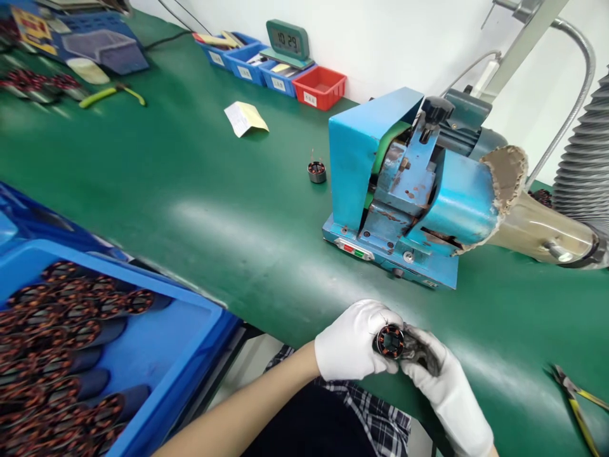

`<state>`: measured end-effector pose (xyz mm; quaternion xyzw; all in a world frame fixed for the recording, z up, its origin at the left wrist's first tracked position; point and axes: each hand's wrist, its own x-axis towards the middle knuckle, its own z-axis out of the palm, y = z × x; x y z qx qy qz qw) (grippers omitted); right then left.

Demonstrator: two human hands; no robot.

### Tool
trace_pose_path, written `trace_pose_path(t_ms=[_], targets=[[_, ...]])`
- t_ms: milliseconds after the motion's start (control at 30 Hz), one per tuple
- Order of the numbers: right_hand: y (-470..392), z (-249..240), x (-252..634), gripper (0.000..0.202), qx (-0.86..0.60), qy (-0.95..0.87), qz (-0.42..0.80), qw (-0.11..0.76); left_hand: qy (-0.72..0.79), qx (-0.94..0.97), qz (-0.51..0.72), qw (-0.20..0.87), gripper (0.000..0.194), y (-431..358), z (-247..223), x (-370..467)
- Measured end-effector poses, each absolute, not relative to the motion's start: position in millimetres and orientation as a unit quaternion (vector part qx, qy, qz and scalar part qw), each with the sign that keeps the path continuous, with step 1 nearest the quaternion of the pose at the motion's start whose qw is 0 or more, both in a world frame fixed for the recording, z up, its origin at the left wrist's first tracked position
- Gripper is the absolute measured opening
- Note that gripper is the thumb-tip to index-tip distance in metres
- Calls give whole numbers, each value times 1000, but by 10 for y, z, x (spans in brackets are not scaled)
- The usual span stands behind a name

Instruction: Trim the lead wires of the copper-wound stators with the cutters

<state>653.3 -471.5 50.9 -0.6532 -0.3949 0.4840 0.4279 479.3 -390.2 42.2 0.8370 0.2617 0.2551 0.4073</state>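
A round black motor stator (390,341) with copper-coloured windings is held over the front edge of the green table, its open end facing up. My left hand (354,343), in a white glove, grips it from the left side. On the right, my right hand (435,368) wears a white glove with dark, soiled fingers, which bend against the stator's right side. The right fingertips are partly hidden behind the part. A similar stator (316,172) stands on the table, left of the blue machine (399,190).
A blue bin (176,324) at the lower left holds several stators. Yellow-handled pliers (575,406) lie at the right, green-handled cutters (111,95) at the upper left. Small blue trays, a red tray (320,87) and a clock (288,41) line the wall. A grey hose (583,152) rises behind the machine.
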Motion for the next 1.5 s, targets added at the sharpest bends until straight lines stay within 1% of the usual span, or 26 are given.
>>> trace_pose_path(t_ms=[67,100,200,300,400,467,533,567,667,733,867,1000,1200,1267,1333,1400,1433,1500], targets=[[-4668,450,6476,16,-651,-442,448,425,273,836,244,408,41,-3905,413,4796],[-4645,442,6461,12,-648,-448,437,434,281,837,242,402,41,-3910,407,4799],[-4606,494,6458,13,-638,-428,459,446,285,844,245,383,48,-3925,393,4806],[-4619,579,6481,18,-623,-428,499,423,280,847,246,380,60,-3931,395,4798],[-4633,592,6493,25,-619,-493,472,389,275,848,246,381,65,-3935,399,4784],[-4622,551,6485,20,-621,-526,440,379,276,847,245,382,64,-3938,401,4780],[-4601,497,6466,8,-625,-517,427,399,277,847,243,384,61,-3939,405,4780],[-4594,473,6454,6,-632,-496,427,415,278,847,241,383,60,-3940,407,4782],[-4626,439,6419,12,-669,-403,432,450,285,850,232,378,55,-3942,416,4788],[-4702,442,6405,14,-694,-383,417,445,293,847,235,377,54,-3945,420,4792],[-4848,444,6402,18,-738,-452,328,378,296,837,250,387,54,-3945,419,4795],[-4715,424,6383,19,-763,-496,241,337,286,836,241,402,55,-3929,417,4789],[-4505,452,6446,21,-744,-555,249,279,278,833,241,412,58,-3916,421,4784],[-4601,442,6552,22,-760,-534,236,286,279,835,246,405,57,-3923,404,4786],[-4727,421,6656,24,-790,-477,210,324,281,838,249,395,56,-3933,382,4787],[-4814,403,6696,26,-790,-449,201,367,281,841,253,386,55,-3940,368,4785],[-4830,397,6680,27,-773,-467,204,379,278,843,253,384,54,-3941,367,4782],[-4814,395,6588,33,-718,-554,195,375,273,844,251,387,50,-3939,375,4773]])
